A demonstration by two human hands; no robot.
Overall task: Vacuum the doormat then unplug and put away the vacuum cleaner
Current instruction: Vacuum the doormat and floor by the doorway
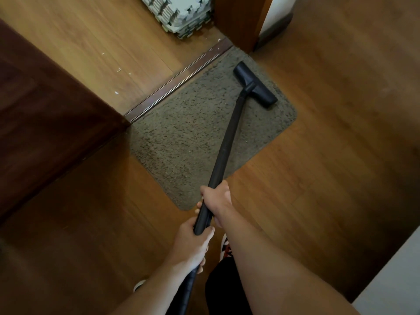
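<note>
At the black tube's point(229, 133) near end, both hands hold tight.
The left hand point(193, 242) wraps the end just above the ribbed hose point(186, 289); the right hand point(216, 198) clasps the tube just farther along. The tube slants out to the floor head point(254, 85), resting on the far right part of the grey doormat point(181, 137), which lies against a threshold strip point(177, 85).

Wood-plank floor point(341, 110) is seen throughout. A dark brown wooden panel point(45, 110) is set at left. A dark threshold strip point(181, 80) is laid across the doorway, foam tiles point(179, 12) are stacked beyond it, and a white wall point(397, 280) is glimpsed lower right.
</note>
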